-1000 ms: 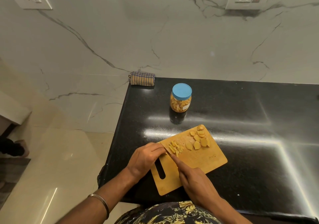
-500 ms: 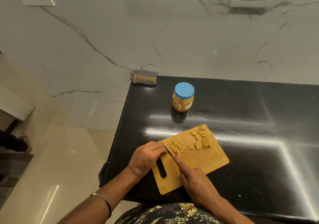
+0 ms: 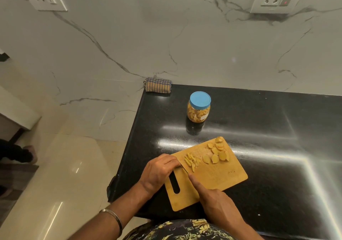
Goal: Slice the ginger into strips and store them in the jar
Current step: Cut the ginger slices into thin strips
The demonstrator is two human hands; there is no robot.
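Note:
A wooden cutting board (image 3: 218, 176) lies on the black counter (image 3: 277, 147). On it sit a small heap of ginger strips (image 3: 192, 161) and, further right, several round ginger slices (image 3: 217, 152). My left hand (image 3: 158, 171) is curled over the board's left edge, fingertips beside the strips; what it holds down is hidden. My right hand (image 3: 216, 202) grips a knife (image 3: 184, 169), index finger stretched along it, with only a short piece of blade showing next to my left fingers. A clear jar (image 3: 199, 108) with a blue lid stands behind the board, closed and filled with ginger pieces.
A folded checked cloth (image 3: 157, 85) lies at the counter's back left corner against the marble wall. The counter's left edge drops to a pale floor. Bare black counter extends to the right of the board.
Both hands stay at the board's left end by the strips, the knife shifting only slightly. The camera view has tilted a little.

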